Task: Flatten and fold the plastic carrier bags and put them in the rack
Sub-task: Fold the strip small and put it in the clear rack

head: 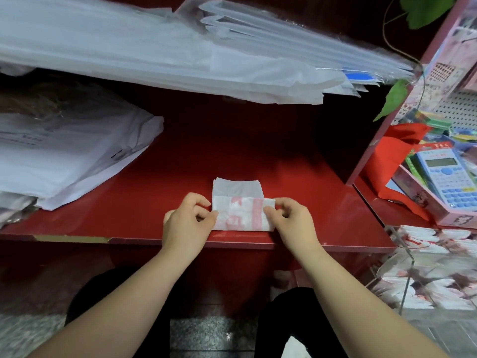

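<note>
A white plastic carrier bag with red print point(241, 210), folded into a small rectangle, lies near the front edge of the red shelf point(144, 192). Its near half is doubled over the far half. My left hand point(189, 220) pinches the bag's left edge with thumb and curled fingers. My right hand point(289, 218) pinches the right edge the same way. A clear rack point(410, 270) at the lower right holds several folded white bags with red print.
Stacks of large white bags point(64, 161) lie on the shelf's left, and long white bags point(180, 52) hang over the shelf above. At the right stand a pink box with a blue calculator point(449, 177) and a red bag point(389, 161). My knees are below.
</note>
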The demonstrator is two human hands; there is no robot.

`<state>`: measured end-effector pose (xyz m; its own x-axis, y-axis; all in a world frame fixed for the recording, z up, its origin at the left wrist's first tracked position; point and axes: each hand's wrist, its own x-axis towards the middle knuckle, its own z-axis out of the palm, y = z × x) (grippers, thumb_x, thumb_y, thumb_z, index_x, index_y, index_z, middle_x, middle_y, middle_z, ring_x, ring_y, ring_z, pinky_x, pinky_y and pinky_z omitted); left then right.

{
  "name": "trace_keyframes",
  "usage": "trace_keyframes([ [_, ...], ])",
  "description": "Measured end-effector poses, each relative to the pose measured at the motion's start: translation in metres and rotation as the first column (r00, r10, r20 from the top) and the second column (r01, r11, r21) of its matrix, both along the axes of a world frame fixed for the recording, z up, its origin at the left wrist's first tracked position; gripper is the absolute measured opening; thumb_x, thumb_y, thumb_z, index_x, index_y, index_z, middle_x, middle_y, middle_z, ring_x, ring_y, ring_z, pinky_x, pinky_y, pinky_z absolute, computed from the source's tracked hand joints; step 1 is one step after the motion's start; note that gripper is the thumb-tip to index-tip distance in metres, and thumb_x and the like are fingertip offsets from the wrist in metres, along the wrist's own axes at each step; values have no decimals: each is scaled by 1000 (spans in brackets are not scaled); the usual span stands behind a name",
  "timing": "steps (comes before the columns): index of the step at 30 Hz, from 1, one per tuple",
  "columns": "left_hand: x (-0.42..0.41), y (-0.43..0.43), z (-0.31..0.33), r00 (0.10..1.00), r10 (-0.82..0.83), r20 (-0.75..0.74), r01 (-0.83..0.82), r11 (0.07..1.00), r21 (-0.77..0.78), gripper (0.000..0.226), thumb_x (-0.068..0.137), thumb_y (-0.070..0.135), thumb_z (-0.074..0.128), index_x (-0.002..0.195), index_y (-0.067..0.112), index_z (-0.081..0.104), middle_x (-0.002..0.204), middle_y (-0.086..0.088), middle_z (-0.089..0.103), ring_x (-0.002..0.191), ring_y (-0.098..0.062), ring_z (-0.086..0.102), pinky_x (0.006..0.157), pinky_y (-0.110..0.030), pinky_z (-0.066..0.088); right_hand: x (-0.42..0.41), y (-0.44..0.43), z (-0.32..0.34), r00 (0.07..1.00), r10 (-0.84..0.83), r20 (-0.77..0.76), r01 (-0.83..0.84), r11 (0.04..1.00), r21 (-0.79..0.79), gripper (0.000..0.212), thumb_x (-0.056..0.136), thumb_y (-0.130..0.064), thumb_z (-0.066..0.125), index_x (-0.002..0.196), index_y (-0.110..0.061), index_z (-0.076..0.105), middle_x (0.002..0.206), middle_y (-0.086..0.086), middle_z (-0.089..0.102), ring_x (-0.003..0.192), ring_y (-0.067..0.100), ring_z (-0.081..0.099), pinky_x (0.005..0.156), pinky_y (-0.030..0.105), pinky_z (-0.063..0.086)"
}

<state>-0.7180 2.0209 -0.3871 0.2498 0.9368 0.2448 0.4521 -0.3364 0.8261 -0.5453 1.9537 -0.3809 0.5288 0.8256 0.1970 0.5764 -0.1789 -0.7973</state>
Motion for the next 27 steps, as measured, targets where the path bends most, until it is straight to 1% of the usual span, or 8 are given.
trace_keyframes([
  [4,-3,-3,-2,982,55,-182,-17,979,204,9,88,23,58,96,22,53,67,14,56,73,-7,51,85,-17,17,-8,7,7,969,-13,245,48,989,-137,27,88,-28,56,111,-15,62,65,-8,52,74,20,53,65,28,34],
  [8,-7,-1,-17,929,31,-368,171,848,502,38,84,41,43,95,15,68,90,-1,64,92,-18,51,82,-38,44,-15,10,2,904,-29,428,110,980,-166,42,89,-36,53,127,-19,47,94,5,66,94,25,59,83,30,33],
  [11,-13,2,-23,827,-115,-551,452,718,529,56,88,55,31,100,16,70,107,-4,67,107,-17,48,95,-37,32,-16,9,-4,852,-42,522,129,983,-130,38,89,-38,52,121,-18,47,93,3,64,92,24,57,79,31,28],
  [14,-19,6,-27,759,-135,-637,555,646,525,51,82,51,39,99,16,71,105,-1,70,100,-17,65,97,-34,29,-13,5,-9,853,-7,523,13,1000,-9,30,79,-31,57,101,-10,59,100,7,61,90,31,55,73,32,30],
  [17,-26,6,-31,812,-144,-566,516,631,579,52,96,44,29,93,15,73,100,0,71,96,-16,66,101,-27,28,-9,-6,-15,786,179,592,-210,977,-16,28,76,-33,53,87,-12,67,109,8,65,92,32,62,75,33,39],
  [22,-37,0,-37,913,-257,-317,393,760,518,17,73,23,47,85,26,59,93,4,71,99,-9,56,104,-11,21,2,-34,-24,634,383,672,-412,902,-126,48,70,-54,52,107,-25,59,116,-5,64,109,16,51,91,28,36],
  [25,-38,-5,-30,961,-259,-99,277,900,337,17,71,36,48,87,32,52,84,33,62,90,-5,54,89,1,29,-1,-41,-29,725,324,608,-408,913,0,34,71,-43,55,103,-31,55,107,-9,67,104,8,47,92,15,29],
  [27,-35,-7,-23,978,-208,-1,204,958,201,20,68,45,54,87,39,53,83,38,59,82,-2,53,75,-1,34,-7,-39,-26,838,227,495,-333,933,136,25,73,-37,55,94,-27,65,91,-7,70,92,4,52,86,13,29],
])
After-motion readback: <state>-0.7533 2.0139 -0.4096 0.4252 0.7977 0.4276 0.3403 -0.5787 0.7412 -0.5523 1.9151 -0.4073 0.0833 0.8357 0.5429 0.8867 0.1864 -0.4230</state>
